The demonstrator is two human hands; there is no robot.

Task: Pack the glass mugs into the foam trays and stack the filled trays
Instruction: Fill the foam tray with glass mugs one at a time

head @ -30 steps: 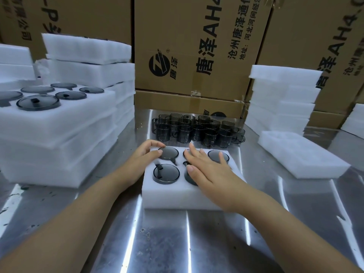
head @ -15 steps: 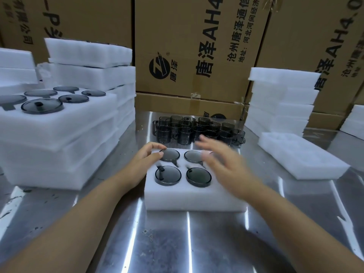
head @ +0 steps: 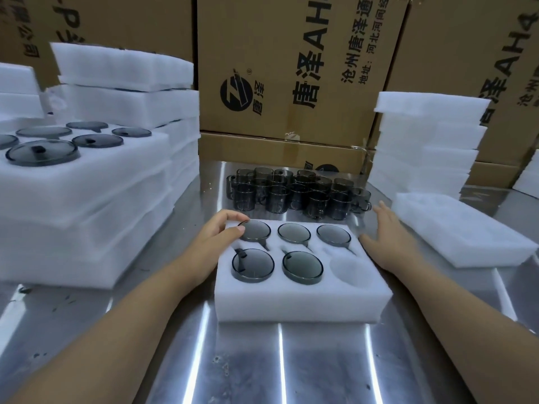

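Holding five dark glass mugs [head: 253, 265] base-up in its six pockets, the tray [head: 291, 301] lies at the centre of the table [head: 291, 363]. Three mugs fill the far row and two the near row. The near-right pocket [head: 348, 269] is bare foam.

The left hand [head: 217, 233] holds the tray's far-left corner. Its fingers are curled over the foam edge, and the fingertips lie at the rim of the far-left mug. The right hand [head: 388, 237] is just beside the tray's right edge, near the far corner, with straight fingers [head: 380, 211] slightly spread and nothing in them. Whether it touches the foam or the table cannot be told.

The loose mugs [head: 297, 193] stand upright in a tight cluster on the table, just behind the tray.

A single empty tray [head: 460, 231] lies flat on the table to the right, near the right hand. Behind it rises the right stack [head: 425, 141] of white foam.

On the left, well apart from the central tray, stands the left stack [head: 87, 205] of foam trays. Its top layer shows dark glass rounds [head: 42, 153] set in pockets. A taller foam pile [head: 125, 91] stands behind it.

Printed cardboard boxes [head: 291, 68] form a wall along the far side of the table.
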